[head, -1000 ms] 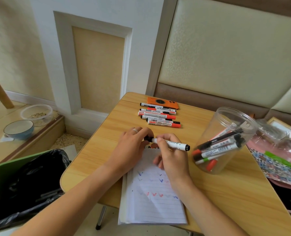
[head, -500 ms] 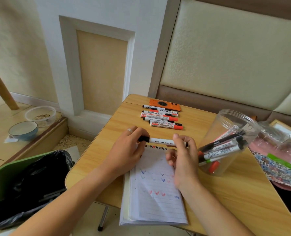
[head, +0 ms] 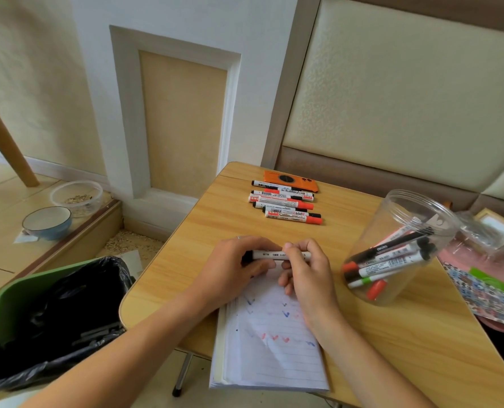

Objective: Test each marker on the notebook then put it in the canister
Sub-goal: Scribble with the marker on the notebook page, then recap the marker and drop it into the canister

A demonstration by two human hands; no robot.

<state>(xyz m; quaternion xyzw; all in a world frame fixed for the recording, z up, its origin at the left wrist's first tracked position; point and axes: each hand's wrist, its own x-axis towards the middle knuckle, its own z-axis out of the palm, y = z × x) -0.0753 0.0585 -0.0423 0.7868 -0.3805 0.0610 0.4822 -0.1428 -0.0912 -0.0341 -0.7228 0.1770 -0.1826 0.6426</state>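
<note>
The wooden table (head: 215,231) carries everything within reach, which suits a job done marker by marker. On the floor to the left stands a green bin (head: 15,307) lined with a black bag; its contents are too dark to make out. The notebook (head: 274,348) lies open at the near edge, overhanging it a little, its page already ticked in blue and red, right under the hands so a tip can drop straight to the paper. The clear canister (head: 392,248) stands tilted to the right, mouth up and away, holding several markers with black, red and green ends.

A row of untested markers (head: 286,201) lies at the far side, next to an orange phone (head: 292,181). Above the notebook's top edge, the left hand (head: 233,266) grips the black-capped end of a white marker (head: 270,255) while the right hand (head: 306,269) curls round its barrel; probably the cap is being pulled off or pressed on, though the fingers hide the joint.
</note>
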